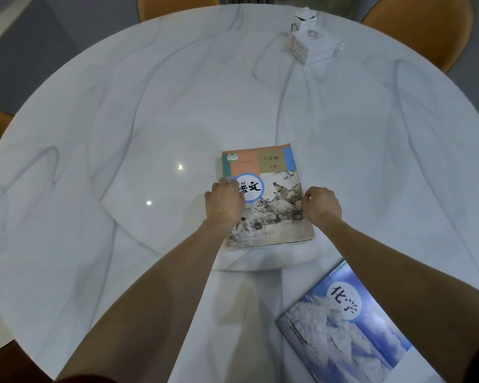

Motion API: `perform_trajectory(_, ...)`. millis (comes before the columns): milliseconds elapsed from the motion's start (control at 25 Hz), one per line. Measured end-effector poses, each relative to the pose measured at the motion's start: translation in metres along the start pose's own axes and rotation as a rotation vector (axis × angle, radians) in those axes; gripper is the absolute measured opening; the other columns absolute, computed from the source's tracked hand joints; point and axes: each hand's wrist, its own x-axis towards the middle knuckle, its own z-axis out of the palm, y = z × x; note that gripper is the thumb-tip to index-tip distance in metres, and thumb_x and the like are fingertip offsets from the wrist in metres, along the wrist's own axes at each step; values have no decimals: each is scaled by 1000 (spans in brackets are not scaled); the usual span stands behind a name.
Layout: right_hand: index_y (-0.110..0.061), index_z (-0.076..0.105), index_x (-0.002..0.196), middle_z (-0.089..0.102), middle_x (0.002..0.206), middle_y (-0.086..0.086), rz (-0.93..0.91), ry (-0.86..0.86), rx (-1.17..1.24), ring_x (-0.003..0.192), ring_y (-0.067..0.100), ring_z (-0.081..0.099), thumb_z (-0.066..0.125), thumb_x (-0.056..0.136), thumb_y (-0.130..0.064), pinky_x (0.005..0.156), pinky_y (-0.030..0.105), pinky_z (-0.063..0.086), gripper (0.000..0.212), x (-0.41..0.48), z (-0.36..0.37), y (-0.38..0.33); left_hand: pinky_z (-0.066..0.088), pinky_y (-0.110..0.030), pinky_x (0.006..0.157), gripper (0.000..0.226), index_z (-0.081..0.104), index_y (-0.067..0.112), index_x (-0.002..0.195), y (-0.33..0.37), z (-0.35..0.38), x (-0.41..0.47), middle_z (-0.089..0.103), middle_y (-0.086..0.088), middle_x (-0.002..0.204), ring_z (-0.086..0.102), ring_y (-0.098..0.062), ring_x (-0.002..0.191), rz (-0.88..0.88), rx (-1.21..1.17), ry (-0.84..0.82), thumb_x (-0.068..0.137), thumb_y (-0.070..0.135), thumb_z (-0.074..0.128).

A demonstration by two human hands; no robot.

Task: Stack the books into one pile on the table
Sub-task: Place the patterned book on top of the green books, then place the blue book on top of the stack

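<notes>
A textbook with an orange, tan and blue top band and an ink landscape picture lies flat in the middle of the round white marble table; page edges below it suggest a small pile. My left hand grips its left edge, fingers curled over the cover. My right hand holds its right edge. A second book, blue with a snowy mountain cover, lies apart at the near right, partly under my right forearm.
A white tissue box with a small white carton behind it stands at the far right of the table. Orange chairs ring the table at the back and left.
</notes>
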Motion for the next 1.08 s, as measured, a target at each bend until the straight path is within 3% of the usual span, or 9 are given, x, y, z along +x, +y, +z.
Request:
perform_trajectory(160,-3,65,105,60,111,18,-77,18,-176,103,36,58,42,93,-16,86,37,49,29,-33,-11,18,46,-41,88,32,57,9,121,23,-5,-21,58,-12,121,55,-30,113,218,109,-31,97,25,42)
perform_trajectory(400,-2,64,98,62,101,16,-127,126,-269,94,34,58,42,93,-16,71,31,38,27,-86,-19,59,44,-42,91,33,55,8,121,60,5,-58,58,-14,122,55,-34,113,445,162,-61,96,23,40)
perform_trajectory(720,-5,61,104,62,106,12,69,110,-359,100,31,57,41,92,-22,79,35,42,28,-169,-10,142,40,-38,92,30,54,9,119,94,56,-116,57,-12,119,51,-29,113,771,272,-146,97,20,38)
perform_trajectory(1080,-11,48,124,52,124,12,315,18,-226,111,27,51,39,96,-25,91,39,47,32,-238,30,182,44,-37,91,31,48,9,124,97,104,-149,54,-12,119,51,-28,112,852,331,-250,96,19,41)
